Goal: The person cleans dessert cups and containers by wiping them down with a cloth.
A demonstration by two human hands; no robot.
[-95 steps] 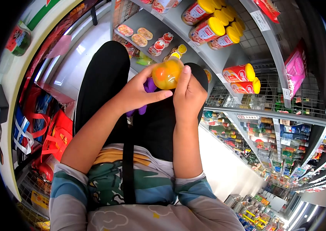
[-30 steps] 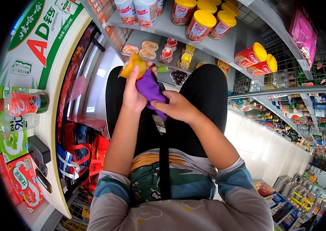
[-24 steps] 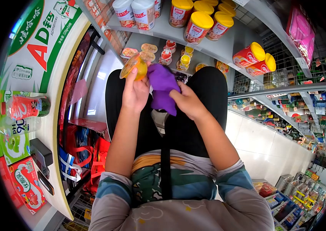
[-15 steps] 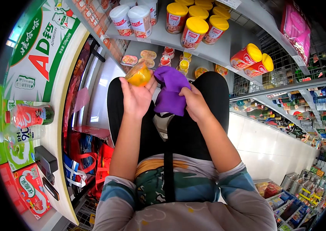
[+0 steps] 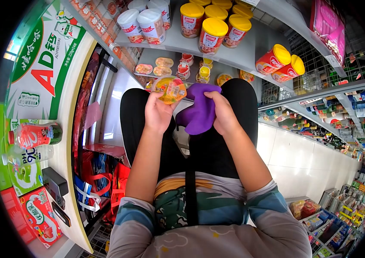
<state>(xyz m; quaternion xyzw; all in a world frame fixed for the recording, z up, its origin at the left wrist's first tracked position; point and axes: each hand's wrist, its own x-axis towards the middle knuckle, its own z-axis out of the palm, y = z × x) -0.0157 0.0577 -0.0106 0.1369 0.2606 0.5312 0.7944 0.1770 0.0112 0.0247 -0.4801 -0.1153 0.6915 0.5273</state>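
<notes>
In my left hand (image 5: 161, 112) is a clear plastic cup of orange-yellow jelly or fruit (image 5: 169, 89), its labelled round face turned up towards me. The fingers are wrapped round its lower rim. A purple cloth (image 5: 199, 111) hangs from my right hand (image 5: 224, 112), pinched between thumb and fingers. The cloth's left edge lies close beside the cup; I cannot tell whether they touch. Both hands are above my knees, before the low shelf. On that shelf several similar small cups (image 5: 183, 71) and oval packs (image 5: 162, 62) stand in rows.
Yellow-lidded cans (image 5: 213, 35) and white cans (image 5: 151, 26) stand on the shelf (image 5: 178, 48) above. To the left, a counter (image 5: 77, 77) carries drink cartons, a bottle (image 5: 36, 135) and a black device (image 5: 54, 181). Red bags (image 5: 119, 184) hang below it. Stocked shelves (image 5: 320, 112) line the right.
My left hand has turned the cup from lying on the open palm to facing me, fingers now closed round it. The purple cloth has shifted slightly right and changed its folds.
</notes>
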